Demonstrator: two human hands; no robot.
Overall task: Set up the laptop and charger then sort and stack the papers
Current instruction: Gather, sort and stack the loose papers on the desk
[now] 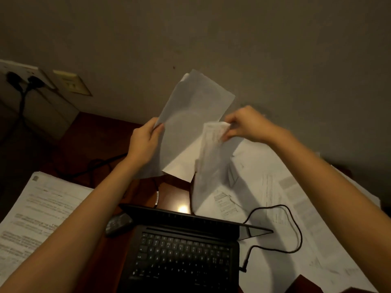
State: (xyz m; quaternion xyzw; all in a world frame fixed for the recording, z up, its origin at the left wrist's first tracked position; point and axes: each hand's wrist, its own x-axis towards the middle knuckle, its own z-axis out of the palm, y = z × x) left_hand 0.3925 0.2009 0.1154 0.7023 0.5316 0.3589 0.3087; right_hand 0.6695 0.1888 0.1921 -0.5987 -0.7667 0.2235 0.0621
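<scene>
Nearest you, the open black laptop (182, 256) is cut off at the frame's bottom on the worktop (88, 142). Above it, your left hand (143, 142) pinches thin, translucent sheets (190, 121); your right hand's (245, 125) fingers grip a blurred, creased printed page (211, 149).

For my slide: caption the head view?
Both hands hold papers above an open laptop.

Both arms extended forward, hands raised.
Left hand (146, 140) pinches a sheet edge; right hand (245, 125) pinches another, fingers curled.
</scene>
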